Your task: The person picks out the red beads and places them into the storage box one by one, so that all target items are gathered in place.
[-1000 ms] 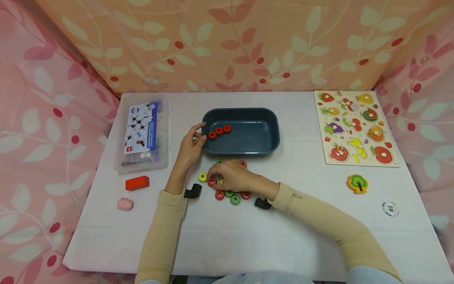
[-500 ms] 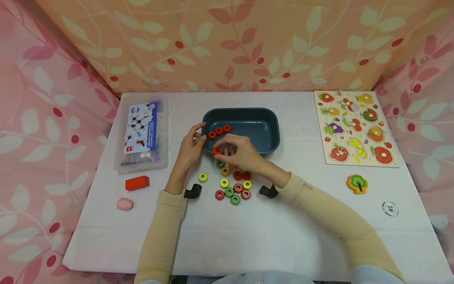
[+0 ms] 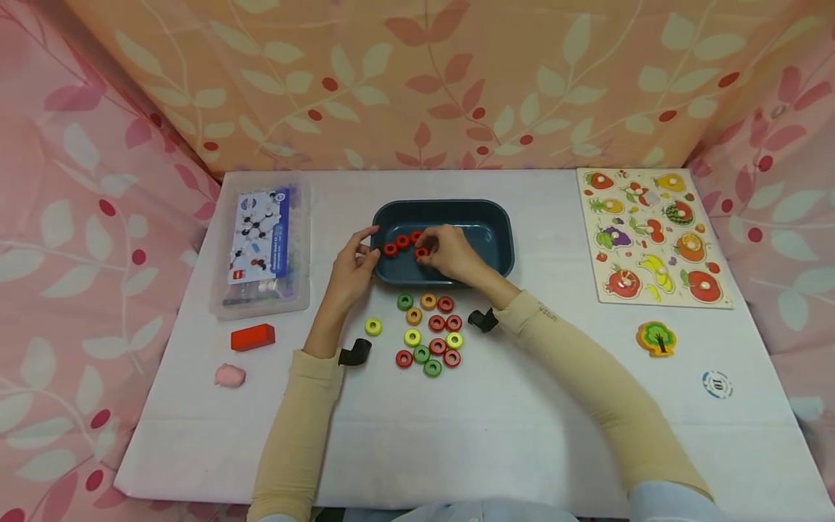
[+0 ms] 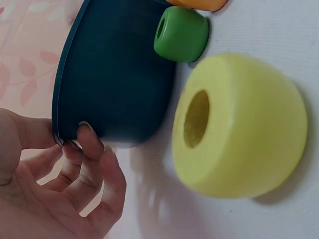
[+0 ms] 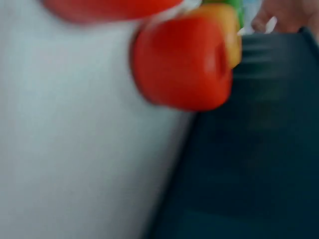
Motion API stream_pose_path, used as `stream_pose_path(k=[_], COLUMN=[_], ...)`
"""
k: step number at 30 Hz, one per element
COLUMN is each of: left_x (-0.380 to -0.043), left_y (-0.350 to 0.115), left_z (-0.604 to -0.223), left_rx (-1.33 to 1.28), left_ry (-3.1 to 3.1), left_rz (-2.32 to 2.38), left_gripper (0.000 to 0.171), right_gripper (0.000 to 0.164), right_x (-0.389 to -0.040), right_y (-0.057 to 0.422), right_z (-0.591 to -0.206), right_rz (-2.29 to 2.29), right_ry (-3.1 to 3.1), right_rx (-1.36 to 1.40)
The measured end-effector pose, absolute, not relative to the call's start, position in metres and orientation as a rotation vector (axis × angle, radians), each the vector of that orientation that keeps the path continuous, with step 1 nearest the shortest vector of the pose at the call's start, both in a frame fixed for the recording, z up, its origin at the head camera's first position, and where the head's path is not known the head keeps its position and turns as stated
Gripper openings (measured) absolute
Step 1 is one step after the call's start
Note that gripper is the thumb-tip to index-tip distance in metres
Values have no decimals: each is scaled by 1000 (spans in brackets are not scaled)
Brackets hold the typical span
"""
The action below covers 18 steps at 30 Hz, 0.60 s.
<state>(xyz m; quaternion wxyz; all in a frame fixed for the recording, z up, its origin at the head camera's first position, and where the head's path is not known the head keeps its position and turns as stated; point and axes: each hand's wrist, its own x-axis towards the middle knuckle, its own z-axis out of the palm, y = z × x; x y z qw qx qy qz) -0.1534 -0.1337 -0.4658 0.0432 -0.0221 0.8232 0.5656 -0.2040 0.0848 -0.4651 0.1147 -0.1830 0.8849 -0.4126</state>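
The right hand (image 3: 450,255) pinches one red ring (image 3: 418,255) inside the blue tray (image 3: 491,243). The left hand (image 3: 353,270) grips the tray's left end; other rings (image 3: 436,328) lie before the tray.

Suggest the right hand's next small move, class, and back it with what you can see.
Probably let go of the held red ring beside the other red rings: the right hand pinches it over the tray, three red rings lie there, and the left hand grips the rim, which should keep things steady.
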Motion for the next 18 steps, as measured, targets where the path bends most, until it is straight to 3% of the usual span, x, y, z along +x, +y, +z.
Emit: stream_pose_path(k=[18], left_x=[-153], left_y=[-133], left_z=[-465], left_rx=[-67], left_ry=[2526], left_rz=[1723], left_gripper=[45], right_gripper=[20], right_x=[-211], right_y=[85], right_z=[-468], right_rz=[-1477], right_ry=[2615], right_rx=[-507])
